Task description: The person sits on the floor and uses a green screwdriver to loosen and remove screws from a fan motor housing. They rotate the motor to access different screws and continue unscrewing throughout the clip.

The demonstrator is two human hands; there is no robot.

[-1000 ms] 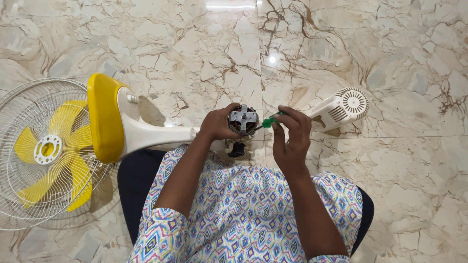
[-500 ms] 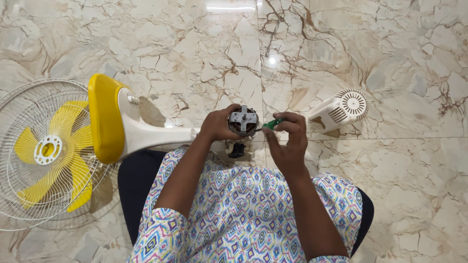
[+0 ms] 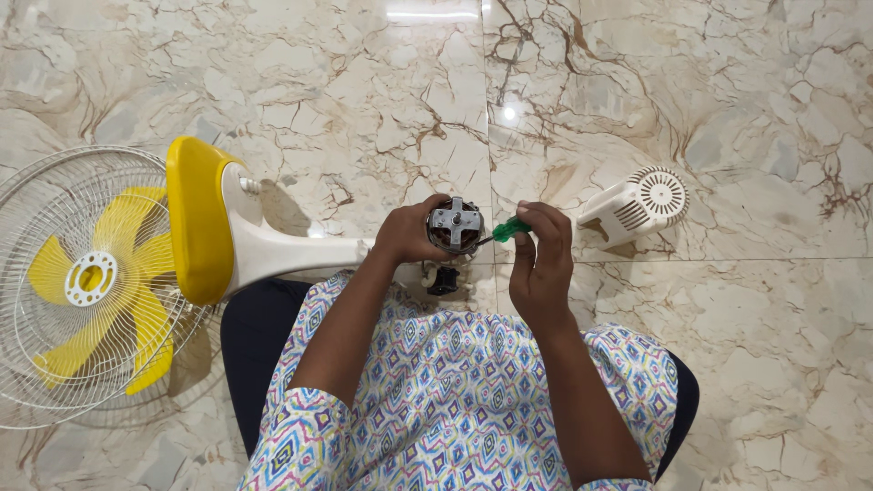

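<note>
- Over glossy veined marble floor (image 3: pixel 637 82), left hand (image 3: pixel 409 235) grips round metal fan motor (image 3: pixel 455 225).
- Right hand (image 3: pixel 541 259) pinches green-handled screwdriver (image 3: pixel 506 230).
- White ribbed plastic housing (image 3: pixel 637 205) lies nearby.

A bare-metal look is shown by the motor (image 3: pixel 455 225), with a dull grey bracket across its face and what may be coppery windings behind it (the view is too small for certainty). The screwdriver (image 3: pixel 506 230) is fitted with a glossy, translucent green plastic handle. Smooth plastic is seen on the fan stand (image 3: pixel 273 250), white on the stem and glossy yellow on the base. The fan guard (image 3: pixel 55 191) is formed of thin white-coated wire, and the blades (image 3: pixel 136 327) of yellow plastic. A matt white plastic is presented by the vented motor cover (image 3: pixel 637 205). The floor (image 3: pixel 727 91) is laid in polished marble-look tile, highly reflective. Soft printed cloth is worn on the lap (image 3: pixel 473 400).
</note>
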